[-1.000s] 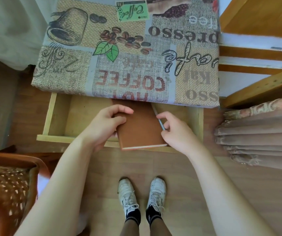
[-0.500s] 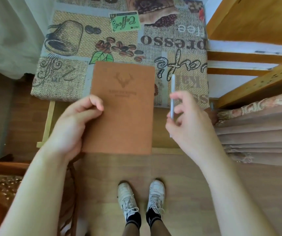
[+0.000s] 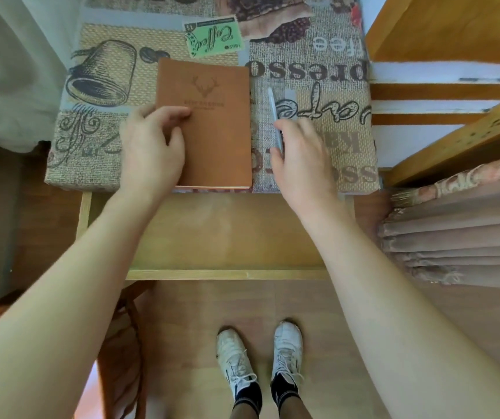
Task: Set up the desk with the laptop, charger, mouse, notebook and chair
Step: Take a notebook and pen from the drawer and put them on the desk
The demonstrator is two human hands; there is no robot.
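Notebook [image 3: 209, 125] on desk [image 3: 318, 71], both hands engaged

Brown notebook with a stag emblem lies flat on the desk's coffee-print cloth, its near edge at the desk's front edge. Left hand [image 3: 152, 149] grips its left side, fingers curled over the cover. Right hand [image 3: 303, 158], over the desk just right of the notebook, pinches a pale pen [image 3: 273, 107] between curled fingers. Wooden drawer [image 3: 227, 231] stands open below the desk's front edge.

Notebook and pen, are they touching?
Apart. Head view shows a strip of tablecloth between the notebook and the pen.
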